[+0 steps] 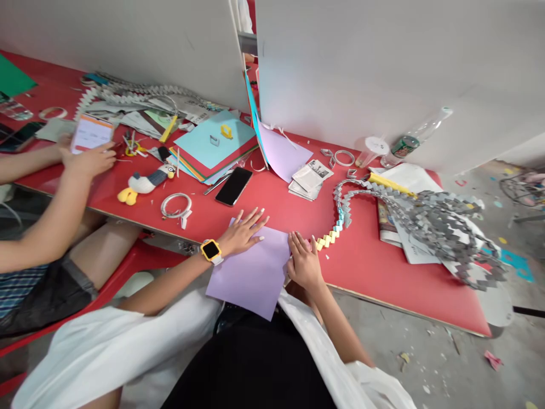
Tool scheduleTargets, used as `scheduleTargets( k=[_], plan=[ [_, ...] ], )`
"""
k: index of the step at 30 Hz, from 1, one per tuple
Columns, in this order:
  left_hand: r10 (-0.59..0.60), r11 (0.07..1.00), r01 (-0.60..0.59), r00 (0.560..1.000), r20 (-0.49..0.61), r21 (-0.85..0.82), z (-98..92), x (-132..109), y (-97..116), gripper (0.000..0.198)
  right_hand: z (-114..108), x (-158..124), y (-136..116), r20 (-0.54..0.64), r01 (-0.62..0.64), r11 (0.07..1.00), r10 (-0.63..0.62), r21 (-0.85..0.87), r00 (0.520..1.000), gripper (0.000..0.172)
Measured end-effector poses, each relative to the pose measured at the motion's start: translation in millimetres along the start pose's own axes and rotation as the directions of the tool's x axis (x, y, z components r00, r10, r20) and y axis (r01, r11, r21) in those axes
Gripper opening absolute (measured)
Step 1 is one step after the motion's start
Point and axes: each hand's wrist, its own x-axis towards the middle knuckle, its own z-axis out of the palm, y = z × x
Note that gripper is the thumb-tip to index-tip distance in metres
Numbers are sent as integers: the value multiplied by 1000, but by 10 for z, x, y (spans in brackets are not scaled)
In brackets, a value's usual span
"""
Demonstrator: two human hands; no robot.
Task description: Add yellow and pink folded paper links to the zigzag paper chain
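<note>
Head: flat, seemingly uncreased lilac sheet [251, 272]

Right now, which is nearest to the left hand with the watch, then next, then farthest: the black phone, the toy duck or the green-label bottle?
From the left hand:
1. Black phone, just beyond the fingertips.
2. Toy duck, off to the left.
3. Green-label bottle, far right by the wall.

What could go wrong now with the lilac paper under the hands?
1. The square lilac paper sheet hangs well over the edge of the red table; if the left hand lifts, it may slide off.
2. The right hand lies close to the yellow end of the grey folded paper chain and may knock it.
</note>
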Motion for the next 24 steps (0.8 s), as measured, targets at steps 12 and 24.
scheduleTargets(
  k=[12,24],
  plan=[
    [-151,985,155,987,-59,78,-249,-357,-571,64,32,-1,0,-58,-3,1000,3,-1,998,52],
    [131,977,-87,965,228,-192,-344,644,571,40,39,13,2,-43,-27,999,29,35,999,46]
  ],
)
